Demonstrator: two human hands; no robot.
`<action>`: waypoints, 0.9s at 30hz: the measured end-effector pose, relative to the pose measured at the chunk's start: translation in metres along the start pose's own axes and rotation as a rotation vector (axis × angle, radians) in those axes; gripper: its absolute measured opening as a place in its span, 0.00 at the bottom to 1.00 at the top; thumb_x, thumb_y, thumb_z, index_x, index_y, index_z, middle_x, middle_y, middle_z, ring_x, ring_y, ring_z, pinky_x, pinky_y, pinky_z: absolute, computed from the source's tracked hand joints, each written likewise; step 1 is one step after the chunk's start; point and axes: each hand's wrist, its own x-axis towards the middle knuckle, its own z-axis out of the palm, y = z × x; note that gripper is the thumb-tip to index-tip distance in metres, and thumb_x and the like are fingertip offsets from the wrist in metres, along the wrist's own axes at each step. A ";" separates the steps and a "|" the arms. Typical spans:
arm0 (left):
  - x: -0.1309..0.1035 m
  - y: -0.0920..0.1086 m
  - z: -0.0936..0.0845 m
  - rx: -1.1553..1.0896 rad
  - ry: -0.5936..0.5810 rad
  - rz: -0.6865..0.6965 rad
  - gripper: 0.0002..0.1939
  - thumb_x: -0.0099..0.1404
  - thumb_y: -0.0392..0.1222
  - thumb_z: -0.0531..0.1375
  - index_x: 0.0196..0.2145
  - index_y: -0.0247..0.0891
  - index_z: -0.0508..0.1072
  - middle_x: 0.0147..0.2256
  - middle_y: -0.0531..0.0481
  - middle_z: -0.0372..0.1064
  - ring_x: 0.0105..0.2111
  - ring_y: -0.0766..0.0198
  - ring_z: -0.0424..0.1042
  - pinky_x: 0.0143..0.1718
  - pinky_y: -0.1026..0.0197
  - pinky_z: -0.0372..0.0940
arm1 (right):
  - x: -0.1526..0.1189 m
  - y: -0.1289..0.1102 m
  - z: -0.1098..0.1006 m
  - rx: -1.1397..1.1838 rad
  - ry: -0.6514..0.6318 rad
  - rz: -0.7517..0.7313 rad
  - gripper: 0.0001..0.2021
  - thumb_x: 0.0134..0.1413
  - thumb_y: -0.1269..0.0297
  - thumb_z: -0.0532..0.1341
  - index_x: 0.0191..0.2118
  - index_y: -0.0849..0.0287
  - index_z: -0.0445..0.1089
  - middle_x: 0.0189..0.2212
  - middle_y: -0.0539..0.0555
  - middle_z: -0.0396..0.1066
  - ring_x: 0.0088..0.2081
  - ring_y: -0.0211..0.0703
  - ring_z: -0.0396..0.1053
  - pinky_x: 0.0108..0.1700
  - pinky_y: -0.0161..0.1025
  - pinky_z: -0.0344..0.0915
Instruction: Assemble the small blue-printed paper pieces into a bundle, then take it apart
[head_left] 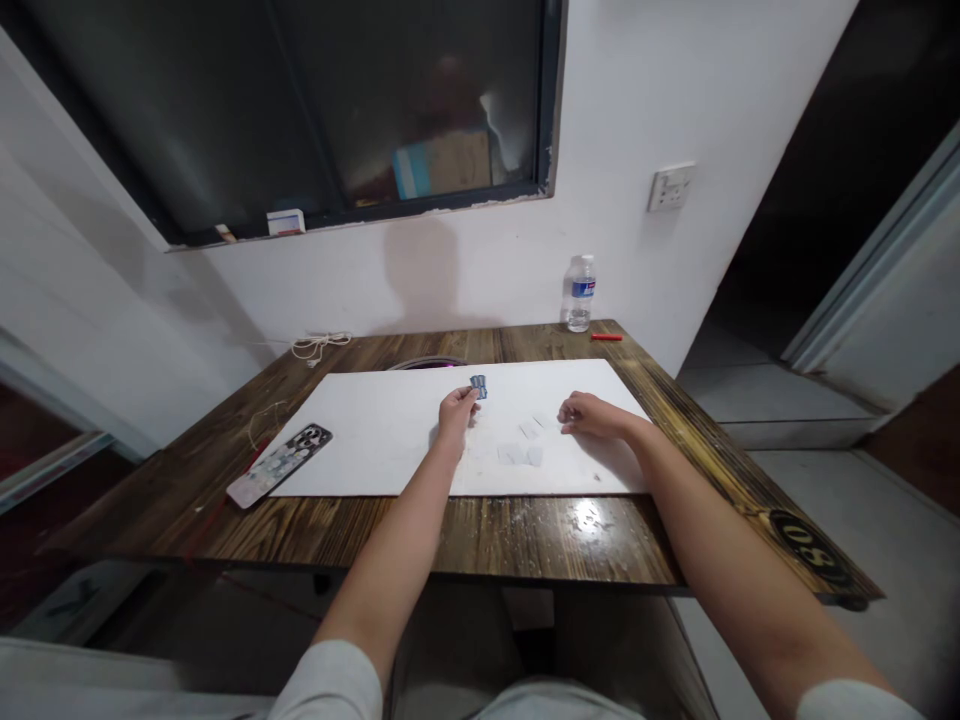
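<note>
Nearby, phone (pixel 279 465) left, pale scraps (pixel 520 455) between hands, bottle (pixel 580 293) behind.

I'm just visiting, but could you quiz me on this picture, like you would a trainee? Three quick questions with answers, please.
1. Multiple choice: what does the left hand hold?
A) a spoon
B) small blue pieces
C) scissors

2. True or false: the phone overlaps an edge of the white board.

3. Fill in the blank: the red stick lies on the table beside a clear ____.

Key: 1 B; 2 true; 3 bottle.
</note>
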 end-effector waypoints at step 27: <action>-0.001 -0.002 0.000 0.013 0.002 -0.002 0.17 0.50 0.49 0.67 0.34 0.36 0.75 0.21 0.53 0.66 0.19 0.72 0.61 0.18 0.71 0.50 | -0.009 -0.004 -0.015 -0.004 0.002 -0.164 0.07 0.51 0.65 0.62 0.32 0.57 0.78 0.36 0.56 0.74 0.36 0.45 0.71 0.42 0.39 0.65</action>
